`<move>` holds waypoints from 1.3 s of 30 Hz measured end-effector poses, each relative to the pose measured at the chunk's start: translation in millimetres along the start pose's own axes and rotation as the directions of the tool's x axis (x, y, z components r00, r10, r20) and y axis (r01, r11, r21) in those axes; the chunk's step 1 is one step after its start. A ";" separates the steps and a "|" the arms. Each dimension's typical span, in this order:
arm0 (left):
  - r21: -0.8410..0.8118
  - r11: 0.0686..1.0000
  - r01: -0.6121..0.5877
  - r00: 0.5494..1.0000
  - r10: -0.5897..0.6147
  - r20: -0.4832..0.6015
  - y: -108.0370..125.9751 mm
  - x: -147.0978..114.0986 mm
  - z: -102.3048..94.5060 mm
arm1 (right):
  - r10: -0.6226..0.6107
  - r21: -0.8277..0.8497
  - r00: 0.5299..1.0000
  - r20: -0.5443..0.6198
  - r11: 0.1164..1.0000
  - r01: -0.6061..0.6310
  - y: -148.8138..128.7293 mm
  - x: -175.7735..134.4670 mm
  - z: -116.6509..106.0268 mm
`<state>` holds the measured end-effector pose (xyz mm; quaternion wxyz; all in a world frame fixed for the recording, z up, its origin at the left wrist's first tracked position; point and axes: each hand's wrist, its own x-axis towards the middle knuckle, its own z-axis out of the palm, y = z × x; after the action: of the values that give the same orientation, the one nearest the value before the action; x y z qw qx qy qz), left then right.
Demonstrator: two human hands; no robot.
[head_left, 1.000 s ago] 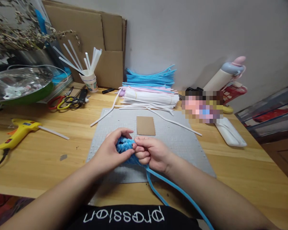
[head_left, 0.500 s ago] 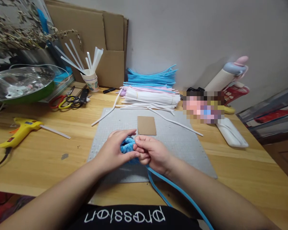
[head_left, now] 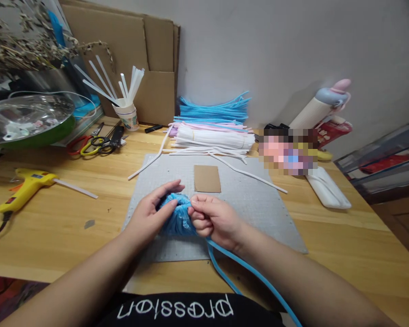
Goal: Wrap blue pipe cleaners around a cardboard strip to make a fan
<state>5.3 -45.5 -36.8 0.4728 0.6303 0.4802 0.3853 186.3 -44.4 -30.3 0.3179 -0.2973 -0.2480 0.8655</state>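
Blue fuzzy piece (head_left: 179, 223) is just below frame center, held over the grey mat (head_left: 259, 211); can't tell if its underside touches.

Left hand (head_left: 150, 212) cupped round the piece's left side, thumb at the opening on top, fingers curved behind it. Right hand (head_left: 214, 217) has its fingers closed in a pinch at the right edge of the rim; what exactly sits in the pinch is hidden.

Status, my read: partway. Done: body is built up, with a ruffled wall and a dark opening. Left: two blue lengths, a thick strand (head_left: 259, 273) and a thinner strand (head_left: 221, 269), run from under the right hand toward the bottom edge, so the ends look unsecured. Can't see the far wall or base, so no call on those.

Cardboard rectangle (head_left: 207, 178) lies flat on the mat just above the hands, attached to nothing. Blue stem bundle (head_left: 213, 112) at upper center, plenty of stock. Glue gun (head_left: 30, 185) lies on the table (head_left: 54, 236), left of frame, stick loaded, out of hand.
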 end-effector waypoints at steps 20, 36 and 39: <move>0.836 0.527 -0.154 0.962 -0.113 0.249 65.6 33.3 -33.1 | -0.033 -0.044 0.998 -0.055 0.999 0.030 6.0 -2.3 8.3; 0.862 0.394 -0.321 0.942 0.037 0.334 74.0 24.5 -16.5 | -0.050 -0.069 0.996 -0.080 0.997 0.045 4.0 -3.8 9.6; 0.861 0.432 -0.269 0.955 0.000 0.298 70.8 25.4 -21.9 | -0.054 -0.079 0.996 -0.065 0.996 0.049 3.4 -4.1 8.5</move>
<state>7.9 -22.4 38.0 0.0936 0.8641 0.4939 0.0268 181.7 -51.6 -25.0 0.3364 -0.3318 -0.2781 0.8363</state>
